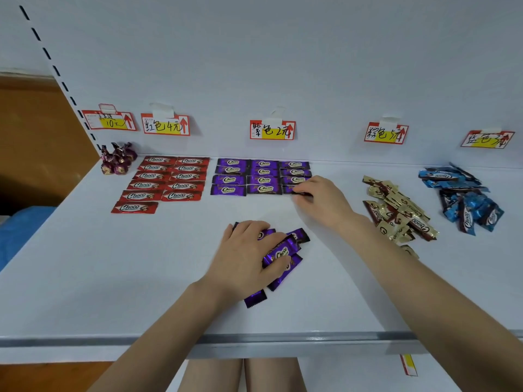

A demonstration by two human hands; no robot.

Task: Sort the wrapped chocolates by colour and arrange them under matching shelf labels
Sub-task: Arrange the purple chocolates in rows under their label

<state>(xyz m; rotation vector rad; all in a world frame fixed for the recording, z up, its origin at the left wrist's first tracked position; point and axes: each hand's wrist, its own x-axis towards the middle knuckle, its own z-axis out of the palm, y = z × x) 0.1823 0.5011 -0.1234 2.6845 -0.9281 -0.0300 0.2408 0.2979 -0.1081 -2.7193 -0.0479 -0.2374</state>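
Purple chocolates [246, 176] lie in neat rows under the purple label [272, 130] at the back of the white shelf [113, 278]. At the right end of the front row my right hand [322, 200] pinches one purple chocolate [294, 190] flat against the shelf. Closer to me, my left hand [249, 258] grips a loose bunch of purple chocolates [280, 254] lying on the shelf. Red chocolates [167, 179] sit in two columns under the red label [165, 125].
A gold and brown heap [396, 210] lies under the fourth label [385, 133], a blue heap [464, 196] under the fifth label [486, 139]. Twisted maroon sweets [117, 159] stand at the back left under the first label [109, 120]. The shelf's front edge [254, 339] runs below my forearms.
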